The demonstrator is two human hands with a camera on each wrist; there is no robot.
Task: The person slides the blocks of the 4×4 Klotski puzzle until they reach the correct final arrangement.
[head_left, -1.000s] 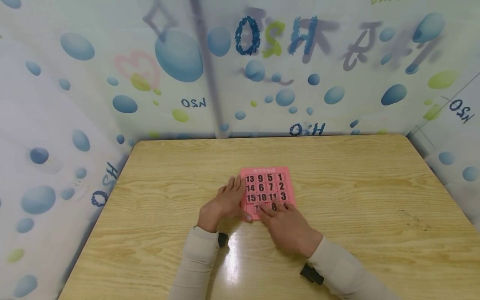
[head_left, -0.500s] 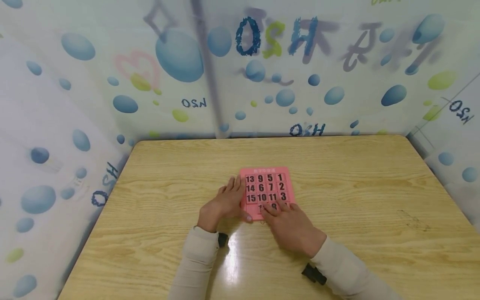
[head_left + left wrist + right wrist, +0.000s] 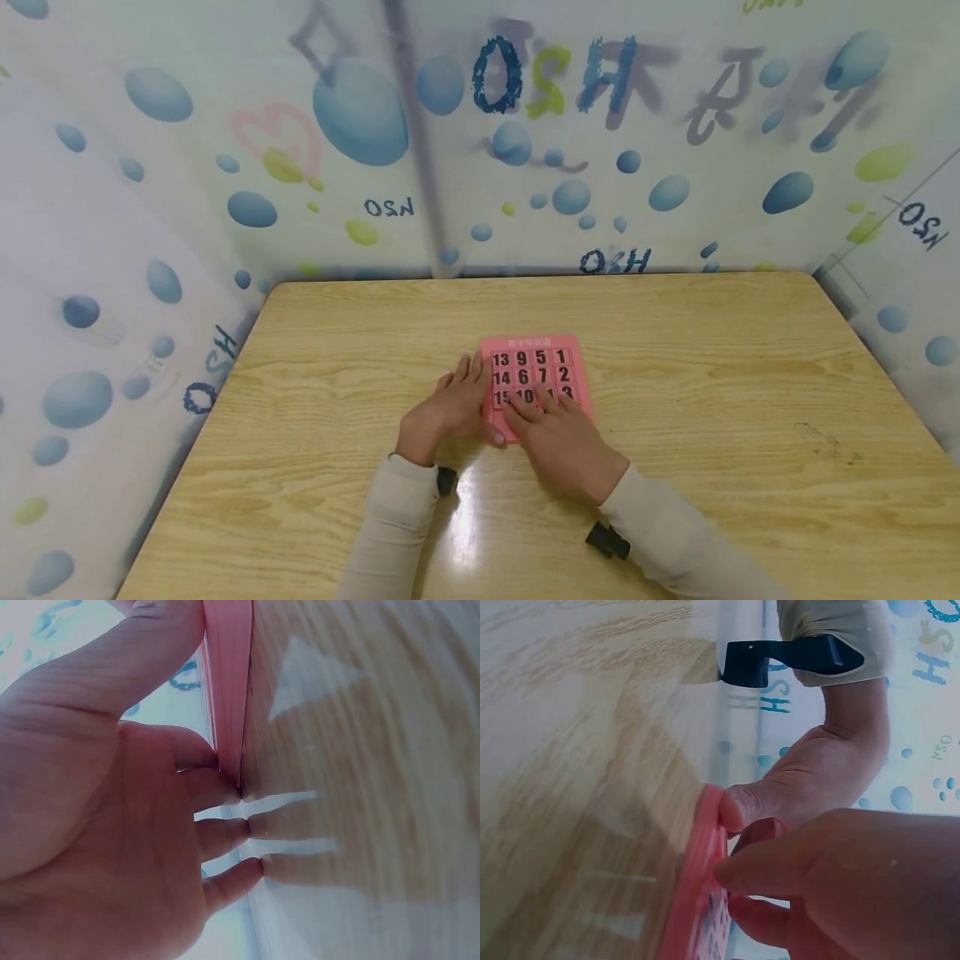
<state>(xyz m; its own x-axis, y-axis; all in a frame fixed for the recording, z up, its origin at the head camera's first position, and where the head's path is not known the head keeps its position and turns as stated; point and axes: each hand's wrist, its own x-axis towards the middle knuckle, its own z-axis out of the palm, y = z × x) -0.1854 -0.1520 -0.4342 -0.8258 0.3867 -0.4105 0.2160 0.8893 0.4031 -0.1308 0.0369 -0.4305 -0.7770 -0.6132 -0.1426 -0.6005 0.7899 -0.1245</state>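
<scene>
A pink sliding number puzzle (image 3: 542, 367) lies flat on the table, its black-numbered tiles in rows. My left hand (image 3: 450, 404) holds its left side, fingers along the edge and thumb at the near corner. In the left wrist view, fingertips reach the tabletop beside the puzzle's pink side wall (image 3: 229, 675). Over the near part of the puzzle, my right hand (image 3: 566, 446) reaches with extended fingers, fingertips on the lower tiles. It hides the bottom row and part of the 11. The right wrist view shows a right fingertip on the puzzle's face, close to the left thumb (image 3: 739, 810).
The light wood table (image 3: 712, 375) extends around the puzzle. Behind it and at both sides stand pale walls (image 3: 465, 192) printed with blue and green dots. Black wrist mounts (image 3: 607, 542) sit under both sleeves.
My right hand shifted slightly right, then left and a little forward across the puzzle. A bottom-row tile slid right between the earlier frames; that row is now covered. My left hand stays put.
</scene>
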